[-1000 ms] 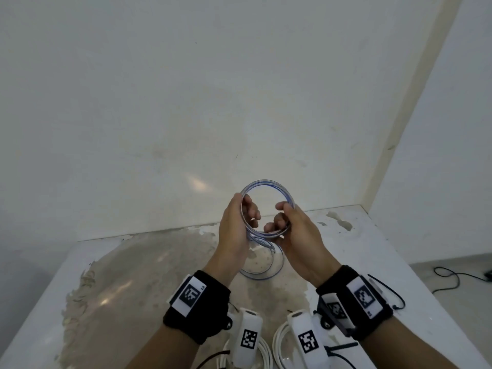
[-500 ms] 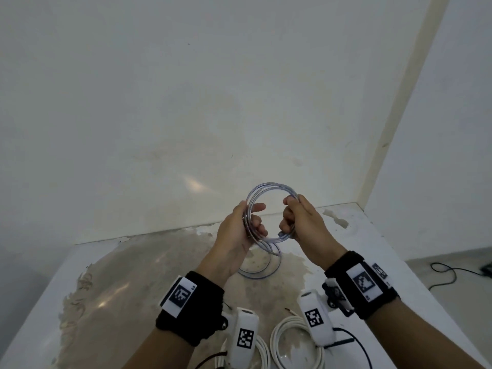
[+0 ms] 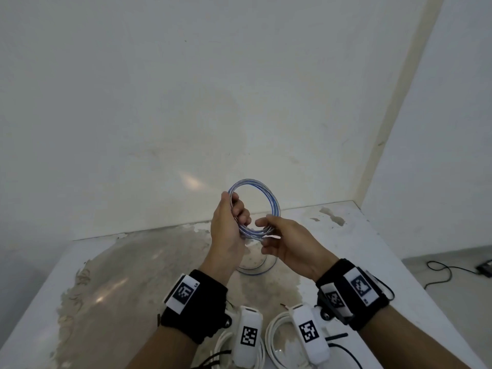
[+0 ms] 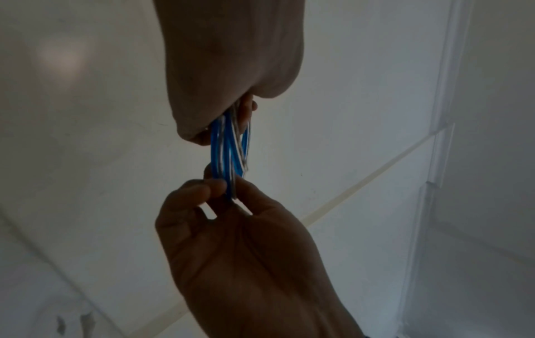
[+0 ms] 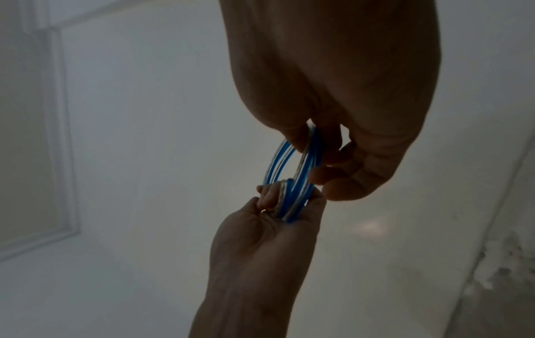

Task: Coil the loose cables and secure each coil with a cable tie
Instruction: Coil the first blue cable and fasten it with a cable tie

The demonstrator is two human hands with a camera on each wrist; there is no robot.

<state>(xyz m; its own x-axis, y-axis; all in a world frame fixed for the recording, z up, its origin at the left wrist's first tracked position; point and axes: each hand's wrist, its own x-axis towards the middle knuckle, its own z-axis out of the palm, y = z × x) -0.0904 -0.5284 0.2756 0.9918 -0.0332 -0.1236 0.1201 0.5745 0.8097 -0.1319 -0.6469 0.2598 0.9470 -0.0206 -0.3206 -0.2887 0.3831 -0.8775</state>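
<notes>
I hold a blue-and-white cable coil (image 3: 274, 206) upright above the table (image 3: 372, 251). My left hand (image 3: 239, 217) grips the coil's left side with its fingers curled through the ring. At the lower right of the ring my right hand (image 3: 266, 233) pinches the strands between thumb and fingers. A loose loop of the same cable (image 3: 255, 271) hangs down onto the table under the hands. In the left wrist view the bundled strands (image 4: 228, 155) run from my left hand down into the right hand's pinch (image 4: 228, 189). The right wrist view shows the coil (image 5: 289, 173) edge-on between both hands.
Two white cable coils (image 3: 274, 339) (image 3: 223, 344) lie at the table's near edge under my wrists. The tabletop has a worn brown patch (image 3: 133, 283). A wall stands close behind the table. A black cable (image 3: 447, 272) lies on the floor at the right.
My right hand has moved from the coil's upper right down to its lower right. The coil has turned more face-on. My left hand keeps its grip.
</notes>
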